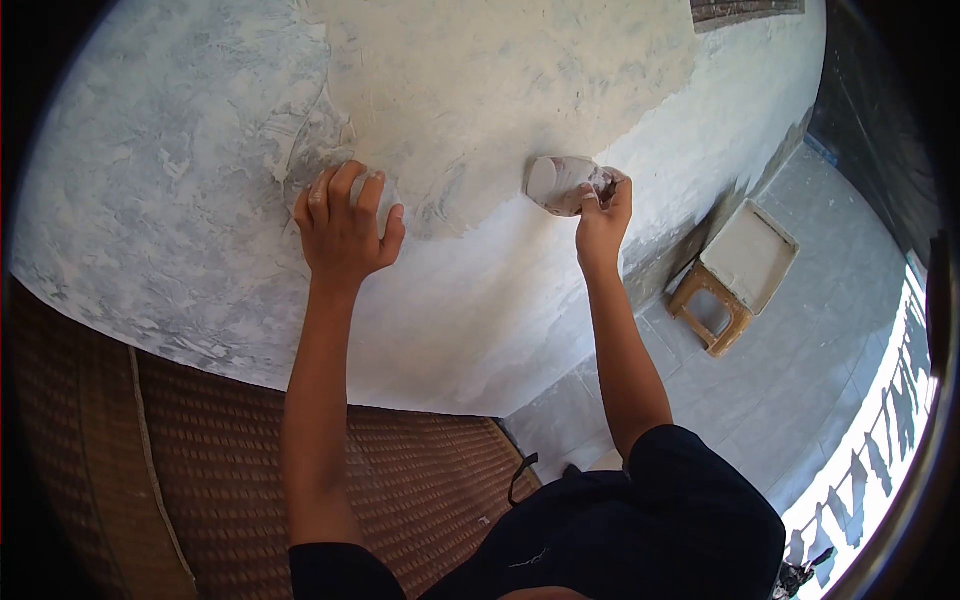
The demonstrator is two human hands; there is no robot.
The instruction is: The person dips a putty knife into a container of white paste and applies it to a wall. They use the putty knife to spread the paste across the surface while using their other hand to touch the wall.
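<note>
My left hand (347, 222) rests against the plastered wall (470, 120) with its fingers spread and bent, holding nothing. Wet-looking, ridged plaster lies about its fingertips. To the right, my right hand (604, 215) grips a plaster-coated scraper (560, 184) between thumb and fingers. The scraper's broad face is close to the wall; whether its edge touches the surface cannot be made out. Cream plaster covers the upper middle of the wall, while the left part is mottled grey and white.
A shallow tray (755, 256) of pale plaster sits on a tan plastic stool (712, 308) on the grey tiled floor (800, 370) at the right. Brown woven or tiled material (400, 480) lies below the wall at the lower left. A vent-like opening (745, 10) is at the top.
</note>
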